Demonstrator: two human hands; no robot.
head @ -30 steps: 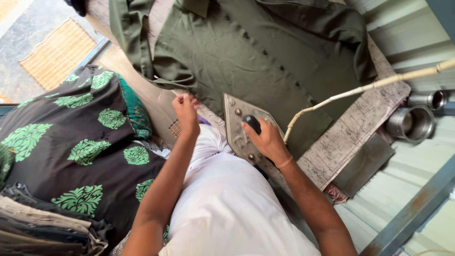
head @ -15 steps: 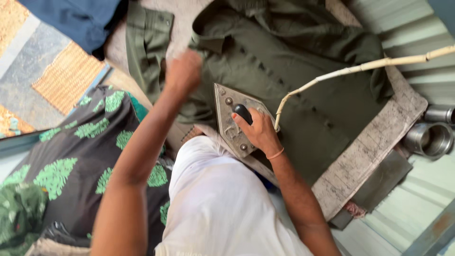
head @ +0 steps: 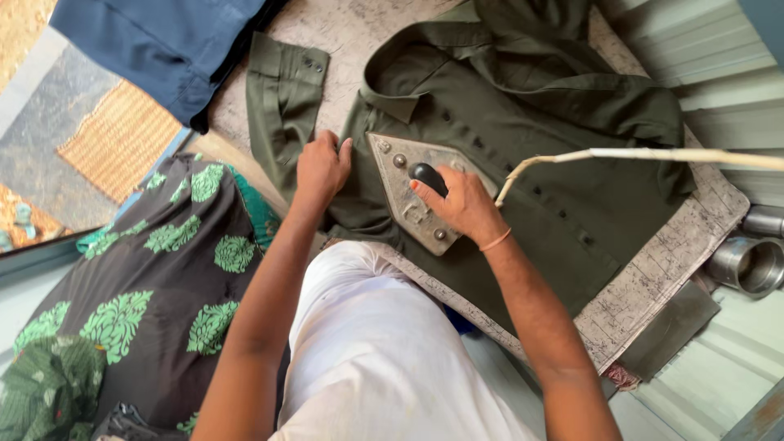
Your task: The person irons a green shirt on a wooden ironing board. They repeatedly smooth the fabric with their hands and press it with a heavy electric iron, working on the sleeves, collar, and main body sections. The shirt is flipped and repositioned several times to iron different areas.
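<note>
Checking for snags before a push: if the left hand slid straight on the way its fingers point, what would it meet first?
Probably the olive shirt's folded sleeve, just beyond the left hand; past its cuff lies bare board.

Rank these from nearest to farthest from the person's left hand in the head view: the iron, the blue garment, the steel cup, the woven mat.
From the left hand, which rests on the green shirt:
1. Iron, just to its right, under the right hand.
2. Blue garment, up and left.
3. Woven mat, far left on the floor; close to the garment's distance, so hard to call.
4. Steel cup, far right edge.
</note>
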